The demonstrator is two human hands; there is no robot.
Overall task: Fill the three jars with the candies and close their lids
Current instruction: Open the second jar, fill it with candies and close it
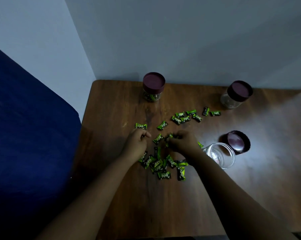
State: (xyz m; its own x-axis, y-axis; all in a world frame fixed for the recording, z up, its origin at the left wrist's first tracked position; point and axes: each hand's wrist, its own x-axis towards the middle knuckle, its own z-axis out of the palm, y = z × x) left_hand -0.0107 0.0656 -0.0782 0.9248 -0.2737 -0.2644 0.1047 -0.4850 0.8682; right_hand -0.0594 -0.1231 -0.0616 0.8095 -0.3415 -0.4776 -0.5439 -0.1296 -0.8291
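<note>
Several green-and-black wrapped candies (163, 164) lie scattered over the middle of the wooden table (163, 205). My left hand (136, 145) rests curled on the table, with something small and dark at its fingertips. My right hand (182, 143) is closed on a bunch of candies. An open clear jar (220, 155) stands just right of my right hand, its maroon lid (237, 140) lying beside it. A lidded jar (153, 86) holding some candies stands at the back. A second lidded jar (237, 94), which looks empty, stands at the back right.
The table sits in a corner against grey walls (180, 40). A dark blue cushion or sofa (25, 127) lies along the table's left edge. A further group of candies (186, 116) lies between the back jars.
</note>
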